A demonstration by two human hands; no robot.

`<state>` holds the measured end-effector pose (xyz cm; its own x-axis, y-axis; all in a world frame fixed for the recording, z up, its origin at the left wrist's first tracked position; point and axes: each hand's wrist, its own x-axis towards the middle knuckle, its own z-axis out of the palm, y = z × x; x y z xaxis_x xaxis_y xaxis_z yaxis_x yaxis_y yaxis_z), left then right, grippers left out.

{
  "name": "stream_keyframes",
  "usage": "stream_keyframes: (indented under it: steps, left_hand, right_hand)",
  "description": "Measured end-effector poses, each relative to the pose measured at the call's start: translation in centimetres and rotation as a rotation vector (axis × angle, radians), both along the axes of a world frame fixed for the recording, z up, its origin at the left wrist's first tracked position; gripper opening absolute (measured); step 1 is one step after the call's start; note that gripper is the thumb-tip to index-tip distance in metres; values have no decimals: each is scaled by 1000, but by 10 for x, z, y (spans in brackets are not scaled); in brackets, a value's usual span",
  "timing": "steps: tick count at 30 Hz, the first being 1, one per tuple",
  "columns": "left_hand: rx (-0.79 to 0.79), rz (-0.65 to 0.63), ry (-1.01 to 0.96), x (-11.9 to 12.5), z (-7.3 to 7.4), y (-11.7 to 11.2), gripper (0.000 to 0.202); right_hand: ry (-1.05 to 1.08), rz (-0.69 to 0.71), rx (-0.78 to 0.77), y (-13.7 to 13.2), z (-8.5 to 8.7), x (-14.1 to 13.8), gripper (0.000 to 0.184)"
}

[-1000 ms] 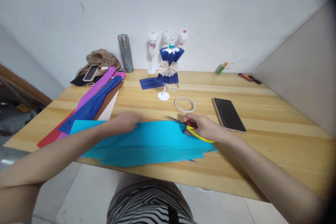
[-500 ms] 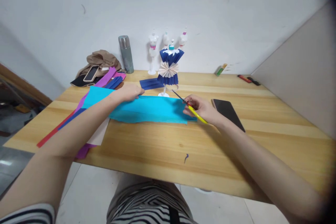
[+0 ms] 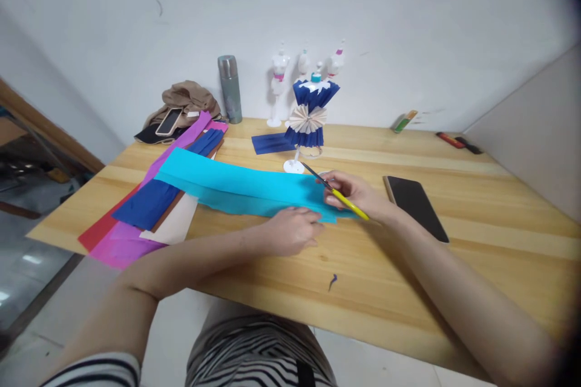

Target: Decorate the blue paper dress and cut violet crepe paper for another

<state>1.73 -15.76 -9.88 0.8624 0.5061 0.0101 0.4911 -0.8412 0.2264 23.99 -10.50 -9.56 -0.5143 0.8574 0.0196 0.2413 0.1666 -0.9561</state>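
Turquoise paper point(image 3: 240, 184) laid out in a long folded strip across the wooden counter point(image 3: 272, 266), with both hands over toward its right-hand part. Left hand point(image 3: 293, 233) right at the near edge, fingers loosely bent and overlapping the paper a bit; honestly can't tell about any pinch there, kinda blurry. Right hand point(image 3: 351, 190) up at the right end of the strip, fingers curled around yellow-handled scissors point(image 3: 339, 196). Blades pointing away and to the left, no clear gap between them, tip showing past the paper's far edge and near the white base of the dress form point(image 3: 308, 118), all blue pleats plus a cream rosette. Can't say about any paper caught under the right fingers either. Left end of the strip well apart from both hands, lying across the stack of coloured sheets point(image 3: 145, 205). Off to the right, near the right wrist, a dark-screened phone point(image 3: 417, 208). Closer to the front edge, a tiny dark scrap point(image 3: 333, 280).
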Motion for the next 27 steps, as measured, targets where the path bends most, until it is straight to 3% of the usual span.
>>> stream_keyframes:
  steps: [4,9,13,18,23,27]
  left_hand:
    - [22,-10,33,2,-2,5,20]
    - [-32,22,54,-2,5,21,20]
    - [-30,28,39,2,5,29,19]
    - [-18,22,53,11,5,36,21]
    - [-39,-9,58,15,5,41,25]
    - [-82,45,2,14,6,42,26]
  right_hand:
    - [28,15,31,-2,-4,2,55]
    - [-120,28,50,-6,12,23,49]
    - [-384,-38,252,-13,25,48,49]
    - [-549,-171,517,-19,23,70,36]
    - [-502,-181,489,-21,16,75,39]
    - [-427,-180,382,-22,11,64,42]
